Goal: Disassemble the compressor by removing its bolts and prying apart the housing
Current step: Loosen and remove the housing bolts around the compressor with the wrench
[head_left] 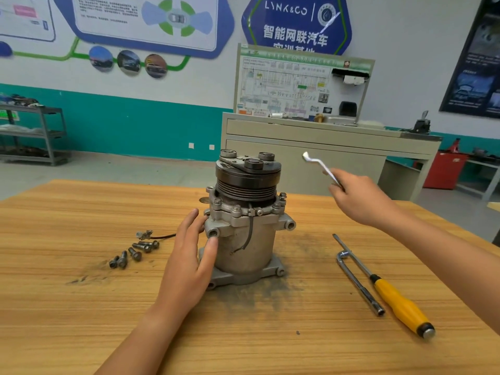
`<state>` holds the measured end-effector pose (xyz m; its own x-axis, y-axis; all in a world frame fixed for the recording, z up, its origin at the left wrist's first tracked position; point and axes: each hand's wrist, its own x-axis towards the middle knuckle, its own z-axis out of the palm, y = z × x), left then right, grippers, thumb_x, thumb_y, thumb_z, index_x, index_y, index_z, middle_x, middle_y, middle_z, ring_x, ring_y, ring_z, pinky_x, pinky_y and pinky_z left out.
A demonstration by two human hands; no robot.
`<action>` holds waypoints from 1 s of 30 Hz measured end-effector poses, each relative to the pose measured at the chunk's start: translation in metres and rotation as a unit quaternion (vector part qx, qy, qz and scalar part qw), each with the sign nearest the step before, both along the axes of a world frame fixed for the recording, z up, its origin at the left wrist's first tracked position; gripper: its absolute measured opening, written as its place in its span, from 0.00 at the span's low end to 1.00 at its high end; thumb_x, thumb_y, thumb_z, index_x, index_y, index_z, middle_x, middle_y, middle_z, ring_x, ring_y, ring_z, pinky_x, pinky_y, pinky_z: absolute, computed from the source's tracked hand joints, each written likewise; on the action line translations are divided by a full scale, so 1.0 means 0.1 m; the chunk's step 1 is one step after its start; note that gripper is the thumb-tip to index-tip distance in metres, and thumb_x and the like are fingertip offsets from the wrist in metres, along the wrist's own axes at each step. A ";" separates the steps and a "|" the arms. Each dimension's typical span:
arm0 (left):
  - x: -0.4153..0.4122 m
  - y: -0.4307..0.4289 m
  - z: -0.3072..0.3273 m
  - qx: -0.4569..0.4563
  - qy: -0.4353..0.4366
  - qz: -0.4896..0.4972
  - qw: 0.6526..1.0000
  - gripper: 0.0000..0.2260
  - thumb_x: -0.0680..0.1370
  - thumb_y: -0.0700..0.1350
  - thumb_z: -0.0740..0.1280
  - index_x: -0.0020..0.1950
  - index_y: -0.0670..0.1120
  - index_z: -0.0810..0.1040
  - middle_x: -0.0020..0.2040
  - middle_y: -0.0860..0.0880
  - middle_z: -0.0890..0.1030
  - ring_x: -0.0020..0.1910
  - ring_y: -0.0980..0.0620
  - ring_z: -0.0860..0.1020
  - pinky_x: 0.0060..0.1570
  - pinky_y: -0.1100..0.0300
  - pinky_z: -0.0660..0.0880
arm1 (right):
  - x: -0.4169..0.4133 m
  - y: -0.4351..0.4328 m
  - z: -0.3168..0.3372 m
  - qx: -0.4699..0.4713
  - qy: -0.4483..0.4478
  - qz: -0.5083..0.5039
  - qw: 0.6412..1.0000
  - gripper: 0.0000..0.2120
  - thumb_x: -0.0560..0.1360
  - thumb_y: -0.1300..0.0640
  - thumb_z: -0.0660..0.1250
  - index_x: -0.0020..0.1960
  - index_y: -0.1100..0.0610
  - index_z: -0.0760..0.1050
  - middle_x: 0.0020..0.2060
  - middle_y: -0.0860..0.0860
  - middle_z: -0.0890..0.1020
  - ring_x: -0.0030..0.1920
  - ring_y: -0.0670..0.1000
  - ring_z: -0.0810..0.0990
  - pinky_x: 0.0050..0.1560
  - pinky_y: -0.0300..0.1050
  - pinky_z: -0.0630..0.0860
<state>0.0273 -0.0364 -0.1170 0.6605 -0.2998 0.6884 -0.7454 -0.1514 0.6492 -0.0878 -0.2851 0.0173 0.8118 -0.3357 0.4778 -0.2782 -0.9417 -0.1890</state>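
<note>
Standing upright, compressor [244, 220] touches left hand [192, 255]; right hand [359, 197] grips wrench [320, 167].

"LYNK&CO" on blue wall sign [296, 23]

From my end I see the left hand [189, 255] and right hand [359, 196] both bare, with slim fingers and short, trimmed nails. The left forearm [140, 334] and right forearm [446, 247] are bare too, slender and smooth, uncovered from each wrist to the edge of my view.
</note>
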 end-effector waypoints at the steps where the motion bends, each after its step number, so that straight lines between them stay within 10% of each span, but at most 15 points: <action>1: 0.00 0.00 0.00 -0.007 -0.004 0.003 1.000 0.22 0.75 0.56 0.54 0.68 0.53 0.65 0.70 0.57 0.61 0.61 0.82 0.55 0.53 0.86 0.53 | -0.04 0.04 0.00 -0.017 0.026 -0.001 1.000 0.18 0.80 0.58 0.54 0.68 0.51 0.66 0.32 0.48 0.73 0.31 0.48 0.72 0.27 0.42 0.62; 9: 0.01 0.01 -0.05 -0.013 0.006 0.018 1.000 0.17 0.79 0.45 0.59 0.68 0.47 0.69 0.67 0.58 0.63 0.58 0.77 0.65 0.48 0.84 0.60 | -0.07 0.36 0.04 -0.081 0.158 -0.011 0.984 0.21 0.80 0.60 0.54 0.71 0.48 0.64 0.57 0.53 0.78 0.45 0.51 0.75 0.43 0.43 0.73; 16: 0.03 0.00 -0.06 -0.010 0.012 0.017 1.000 0.18 0.79 0.47 0.59 0.69 0.48 0.68 0.68 0.59 0.62 0.58 0.75 0.66 0.49 0.84 0.60 | -0.07 0.59 0.11 -0.309 0.220 -0.085 0.921 0.18 0.76 0.66 0.56 0.65 0.57 0.64 0.30 0.50 0.66 0.27 0.48 0.65 0.25 0.41 0.65; 25: -0.01 0.00 -0.06 -0.002 0.022 0.011 1.000 0.20 0.79 0.50 0.58 0.70 0.49 0.66 0.69 0.60 0.60 0.56 0.78 0.65 0.47 0.85 0.59 | -0.07 0.57 0.06 -0.352 0.252 -0.085 0.898 0.17 0.78 0.52 0.52 0.63 0.59 0.62 0.27 0.48 0.67 0.26 0.47 0.65 0.25 0.40 0.67; 30: 0.00 -0.01 -0.07 0.005 0.019 0.009 1.000 0.20 0.79 0.50 0.58 0.71 0.50 0.64 0.69 0.61 0.59 0.57 0.79 0.63 0.46 0.86 0.59 | -0.02 0.36 0.12 -0.369 0.263 -0.098 0.886 0.09 0.78 0.61 0.52 0.57 0.58 0.66 0.28 0.47 0.66 0.26 0.46 0.64 0.24 0.39 0.58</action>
